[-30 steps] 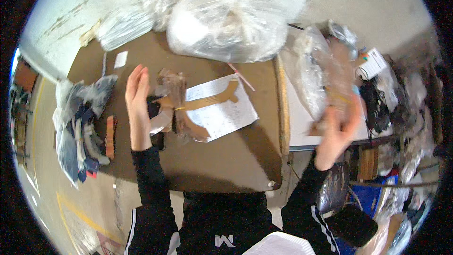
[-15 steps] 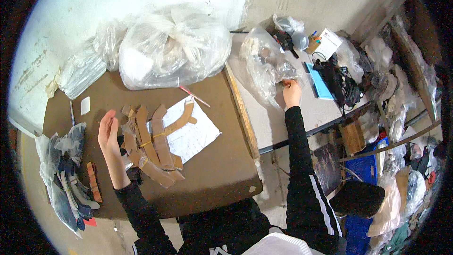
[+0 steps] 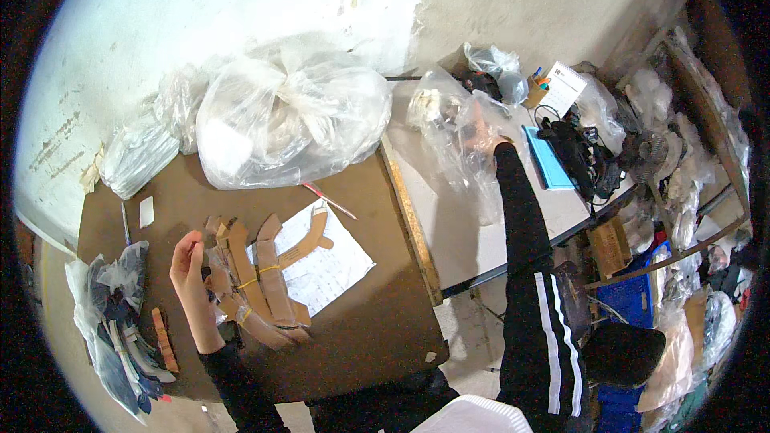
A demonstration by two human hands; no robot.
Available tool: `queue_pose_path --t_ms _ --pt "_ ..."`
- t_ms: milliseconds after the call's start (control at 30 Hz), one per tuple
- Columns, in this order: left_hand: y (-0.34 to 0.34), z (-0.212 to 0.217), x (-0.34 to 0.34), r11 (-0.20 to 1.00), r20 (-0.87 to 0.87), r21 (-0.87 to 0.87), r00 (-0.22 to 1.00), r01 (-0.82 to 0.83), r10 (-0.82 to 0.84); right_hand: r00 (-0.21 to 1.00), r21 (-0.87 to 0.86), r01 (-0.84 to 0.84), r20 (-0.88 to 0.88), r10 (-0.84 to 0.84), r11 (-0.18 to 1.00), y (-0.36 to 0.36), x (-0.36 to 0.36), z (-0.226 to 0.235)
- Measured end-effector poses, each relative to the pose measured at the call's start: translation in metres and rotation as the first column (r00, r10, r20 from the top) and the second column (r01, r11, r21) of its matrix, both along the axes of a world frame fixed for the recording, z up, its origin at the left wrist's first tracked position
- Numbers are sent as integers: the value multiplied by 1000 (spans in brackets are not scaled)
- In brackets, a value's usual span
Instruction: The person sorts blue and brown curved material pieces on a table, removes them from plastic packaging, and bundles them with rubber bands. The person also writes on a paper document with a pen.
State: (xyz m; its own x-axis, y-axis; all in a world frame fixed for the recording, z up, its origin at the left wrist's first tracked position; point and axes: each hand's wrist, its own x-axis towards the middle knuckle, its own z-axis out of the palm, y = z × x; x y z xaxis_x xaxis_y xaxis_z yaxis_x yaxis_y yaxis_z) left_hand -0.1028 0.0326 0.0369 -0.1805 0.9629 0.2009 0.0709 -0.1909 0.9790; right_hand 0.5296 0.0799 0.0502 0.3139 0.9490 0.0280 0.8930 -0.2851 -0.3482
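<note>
Cardboard pattern pieces [image 3: 261,281], long and curved, some bound with yellow bands, lie fanned on the brown table [image 3: 377,329] just beside the fingers of the left hand [image 3: 188,261]. That hand stands on edge with its fingers loosely curled and released, gripping nothing; the nearest brown strips sit right at the fingertips and may be touching them, though the view is too small to be sure. Under the far ends of the strips, away from those fingers, lies a white printed sheet [image 3: 325,269]. Behind the hand's back, at the table's left edge, sits a pile of dark cut pieces in clear plastic [image 3: 112,313]. Beyond the fingertips, toward the wall, a large clear plastic bag [image 3: 289,116] bulges with pale contents, with a red pencil [image 3: 329,200] lying near its base. The right hand [image 3: 484,135] is stretched well away over the adjoining grey table [image 3: 449,232], its fingers sunk into a crumpled clear plastic bag [image 3: 457,144] and apparently grasping the film, though the plastic blurs the grip. Just past those fingers stand a cup of pens [image 3: 536,88] and a white notepad [image 3: 565,88]; to their right lie a blue flat case [image 3: 549,159] and a tangle of black cables [image 3: 581,152].
</note>
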Motion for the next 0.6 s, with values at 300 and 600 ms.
queue_pose_path --t_ms 300,600 --pt "-2 6 2 1000 -79 -10 997 -5 5 967 39 -33 254 22 999 11 52 -45" --pt "-5 10 -2 1000 -58 2 998 20 -20 719 -171 -54 -690 -80 984 -83 -6 106"
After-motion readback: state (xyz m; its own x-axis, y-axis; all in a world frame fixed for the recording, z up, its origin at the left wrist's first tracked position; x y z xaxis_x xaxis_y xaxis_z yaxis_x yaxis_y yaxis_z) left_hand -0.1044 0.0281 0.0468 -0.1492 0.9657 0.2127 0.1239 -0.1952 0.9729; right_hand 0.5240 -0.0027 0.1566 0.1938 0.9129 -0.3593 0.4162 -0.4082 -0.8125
